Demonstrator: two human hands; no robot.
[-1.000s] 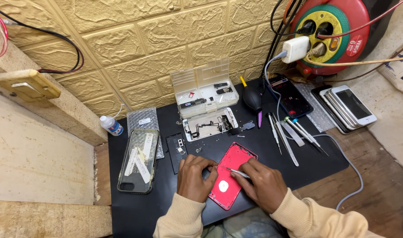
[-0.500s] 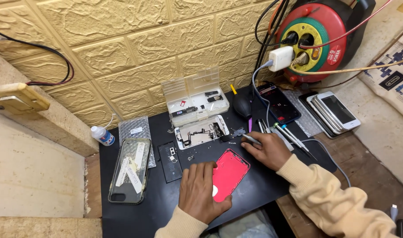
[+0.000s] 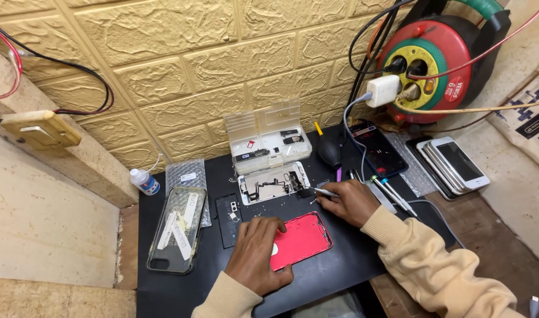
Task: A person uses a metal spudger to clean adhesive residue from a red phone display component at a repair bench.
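My left hand (image 3: 256, 252) lies flat on the left end of a red phone back cover (image 3: 302, 238), pressing it onto the black work mat (image 3: 334, 280). My right hand (image 3: 351, 202) holds thin metal tweezers (image 3: 319, 191), their tips pointing left at the right edge of an opened phone frame with exposed parts (image 3: 272, 183). A small black component plate (image 3: 229, 211) rests just left of my left hand.
A clear parts box (image 3: 268, 136) stands open behind the frame. A phone screen with tape strips (image 3: 177, 236) and a small white bottle (image 3: 144, 181) lie left. A black air blower (image 3: 328, 149), a dark phone (image 3: 378, 148), several tools (image 3: 387, 193), stacked phones (image 3: 452, 165) and a red cable reel (image 3: 434, 65) sit right.
My right hand left the red cover and moved up and right, then brought the tweezers to the opened frame. My left hand slid onto the red cover and stayed there.
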